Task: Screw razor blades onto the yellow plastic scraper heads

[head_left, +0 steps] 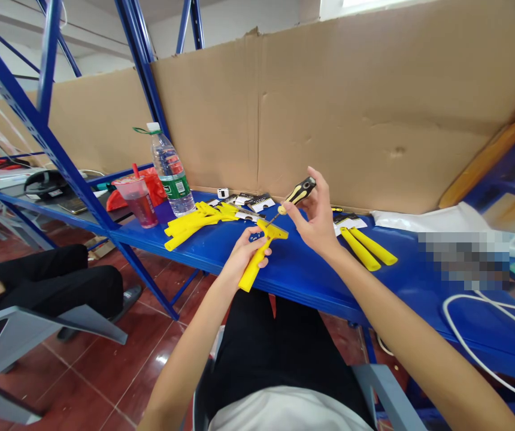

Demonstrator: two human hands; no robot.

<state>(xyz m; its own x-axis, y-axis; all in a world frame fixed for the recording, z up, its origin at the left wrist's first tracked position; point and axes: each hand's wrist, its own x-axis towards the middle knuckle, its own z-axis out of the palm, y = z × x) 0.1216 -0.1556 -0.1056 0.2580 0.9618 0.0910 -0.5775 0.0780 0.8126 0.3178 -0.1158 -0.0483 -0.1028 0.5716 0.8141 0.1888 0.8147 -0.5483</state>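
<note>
My left hand is closed around the handle of a yellow scraper, whose wide head points up and away from me. A small dark blue piece with white marks shows by my left fingers; what it is I cannot make out. Between the fingertips of my right hand is a black and cream screwdriver. Its thin shaft slants down to the scraper's head, where the tip seems to touch. Beyond my left hand, several yellow scrapers lie in a pile. Two more yellow handles rest right of my right hand.
On the blue table stand a water bottle and a cup of red drink. Black-and-white cards lie at the back, before a cardboard wall. White cable loops at right. Another person's legs are at left.
</note>
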